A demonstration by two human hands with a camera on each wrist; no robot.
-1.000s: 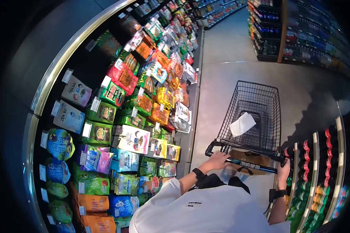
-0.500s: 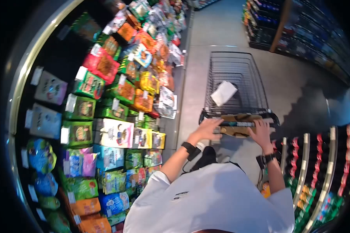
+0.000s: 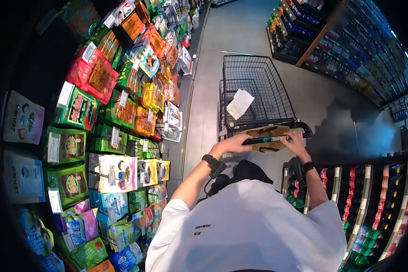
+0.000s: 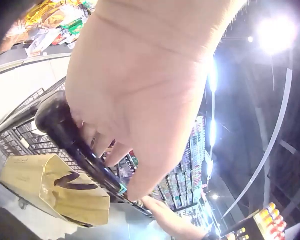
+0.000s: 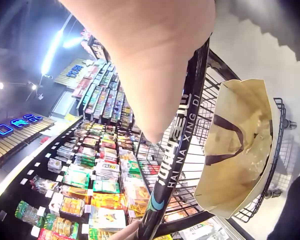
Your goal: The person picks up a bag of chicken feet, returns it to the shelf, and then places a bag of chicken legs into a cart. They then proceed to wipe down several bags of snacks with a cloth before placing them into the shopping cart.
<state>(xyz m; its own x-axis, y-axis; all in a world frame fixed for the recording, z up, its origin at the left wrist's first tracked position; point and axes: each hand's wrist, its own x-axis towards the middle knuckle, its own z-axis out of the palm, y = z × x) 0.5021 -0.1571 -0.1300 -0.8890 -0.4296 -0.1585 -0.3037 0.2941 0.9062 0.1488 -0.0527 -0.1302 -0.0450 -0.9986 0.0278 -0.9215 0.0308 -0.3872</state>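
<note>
A black shopping cart [image 3: 254, 68] stands ahead of the body, its wire basket pointing up the aisle. My left hand [image 3: 233, 144] grips the left part of its handle bar [image 5: 167, 172], fingers over the bar in the left wrist view. Toward the right end of the same bar, my right hand [image 3: 295, 144] holds on, its fingers partly hidden in the right wrist view. A tan paper bag [image 5: 235, 175] with dark handles hangs below the bar on the near side of the basket. In the basket lies a white, flat, paper-like piece [image 3: 240, 104].
Along the left runs a shelf of packaged snacks [image 3: 118, 174], close to the left arm. A low rack of bottles [image 3: 349, 195] stands at the right. Farther up on the right is a drinks shelf [image 3: 299, 31]. Grey floor [image 3: 231, 34] stretches ahead between the shelves.
My right hand has moved inward from the bar's right end, nearer my left hand. The cart has shifted left in the head view, and the snack shelf has slid left as well.
</note>
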